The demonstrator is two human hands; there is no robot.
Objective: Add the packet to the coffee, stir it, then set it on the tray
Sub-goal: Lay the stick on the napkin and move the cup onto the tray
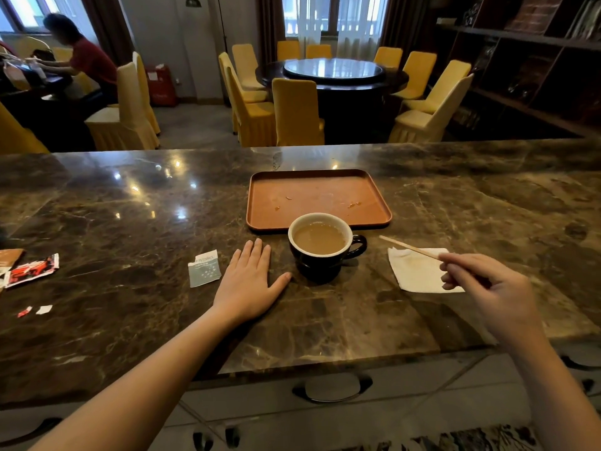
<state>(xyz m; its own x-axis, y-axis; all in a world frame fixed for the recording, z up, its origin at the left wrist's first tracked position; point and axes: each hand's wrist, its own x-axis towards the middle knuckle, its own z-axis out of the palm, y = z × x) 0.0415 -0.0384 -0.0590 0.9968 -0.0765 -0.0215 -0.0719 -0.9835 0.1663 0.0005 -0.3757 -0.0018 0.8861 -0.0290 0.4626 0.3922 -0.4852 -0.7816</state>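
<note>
A black cup (325, 262) with a white inside holds milky coffee and stands on the marble counter, just in front of the orange-brown tray (260, 203). My left hand (250, 281) lies flat and open on the counter, left of the cup, thumb near its base. A grey-white packet (204, 268), torn at the top, lies left of that hand. My right hand (484, 288) pinches a thin wooden stir stick (409, 247), held above a white napkin (413, 271) to the right of the cup; the stick's tip points toward the cup.
Red torn wrappers (31, 270) and small scraps (35, 310) lie at the counter's left. The tray carries a few small drips. Beyond the counter (130, 206) stand yellow-covered chairs, a round dining table and a seated person at the far left. Drawers sit below the counter's front edge.
</note>
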